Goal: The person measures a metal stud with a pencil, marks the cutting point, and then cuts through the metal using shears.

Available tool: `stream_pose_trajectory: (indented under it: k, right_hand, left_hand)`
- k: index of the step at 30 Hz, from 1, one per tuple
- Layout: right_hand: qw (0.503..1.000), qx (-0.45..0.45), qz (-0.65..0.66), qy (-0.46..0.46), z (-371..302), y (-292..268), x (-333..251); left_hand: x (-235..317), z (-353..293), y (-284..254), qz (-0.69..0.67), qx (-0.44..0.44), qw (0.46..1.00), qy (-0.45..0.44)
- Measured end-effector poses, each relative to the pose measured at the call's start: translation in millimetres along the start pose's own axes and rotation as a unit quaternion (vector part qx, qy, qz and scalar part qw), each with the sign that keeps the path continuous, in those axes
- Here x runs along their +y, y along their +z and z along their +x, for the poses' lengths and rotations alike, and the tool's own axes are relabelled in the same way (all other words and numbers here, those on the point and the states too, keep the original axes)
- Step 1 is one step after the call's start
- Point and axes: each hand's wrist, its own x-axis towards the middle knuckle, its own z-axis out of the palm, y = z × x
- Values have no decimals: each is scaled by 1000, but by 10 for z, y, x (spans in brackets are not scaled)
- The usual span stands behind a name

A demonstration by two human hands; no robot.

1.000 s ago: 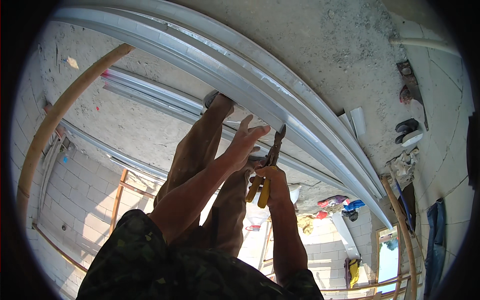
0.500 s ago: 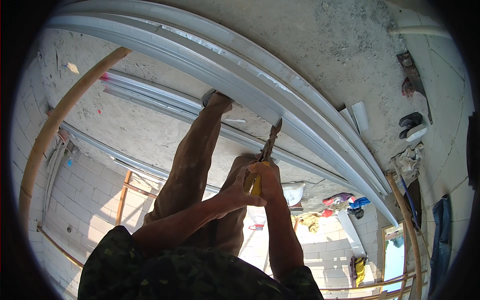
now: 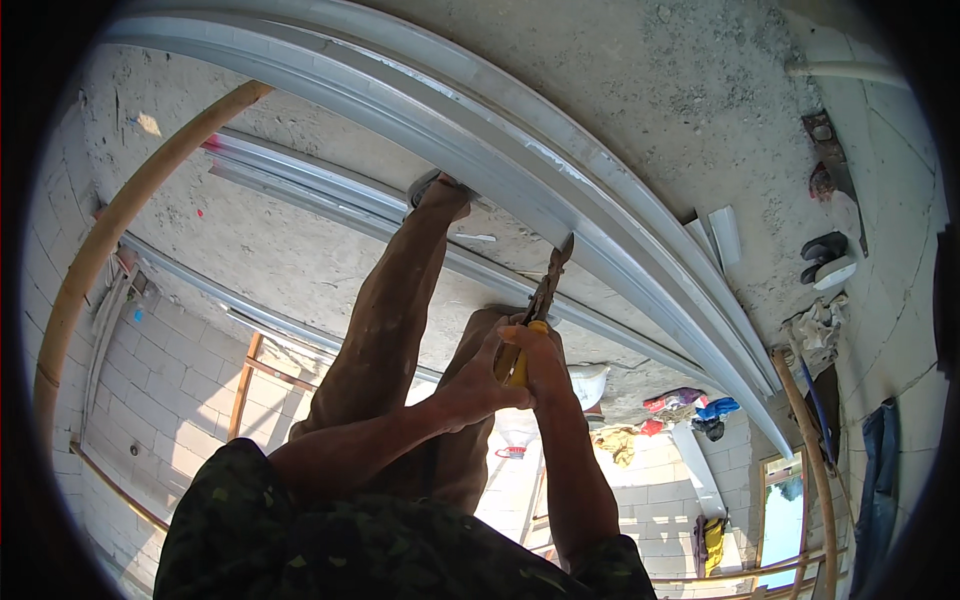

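Observation:
Both hands are on a pair of tin snips (image 3: 543,293) with yellow handles and dark metal jaws. My left hand (image 3: 478,385) wraps round the handles from the left, and my right hand (image 3: 538,352) grips them from the right. The tip of the snips lies at the near edge of a long silver metal profile (image 3: 520,195); whether the jaws bite into it I cannot tell. Fingers hide most of the handles.
Other metal profiles (image 3: 290,165) lie on the rough concrete floor (image 3: 290,240), one of my feet (image 3: 432,185) among them. A wooden pole (image 3: 140,200) stands left, another (image 3: 815,450) right. Shoes (image 3: 826,260), cloths (image 3: 690,402) and dark trousers (image 3: 876,480) are at the right.
The handles of the snips have come closer together as my left hand closed in toward my right. The snips' tip sits slightly farther right in view.

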Motion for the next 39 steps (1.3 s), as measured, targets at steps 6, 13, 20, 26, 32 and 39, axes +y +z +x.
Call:
stream_pose_trajectory:
  k: [6,13,20,26,32,39]
  right_hand:
    - [999,-12,-6,-45,69,-22,22]
    - [998,11,-20,-59,142,-3,-34]
    - [990,38,-37,-131,390,-20,72]
    - [998,-19,12,-56,127,-1,-37]
    - [973,-49,-61,-216,257,-183,438]
    - [999,-23,40,25,99,-30,285]
  left_hand:
    - [-49,22,17,9,14,1000,13]
    - [-45,79,53,28,65,997,42]
    - [-123,194,25,4,79,996,50]
    - [-146,161,-61,54,42,993,91]
    - [30,59,2,18,18,998,59]
    - [151,-5,-228,112,-18,993,40]
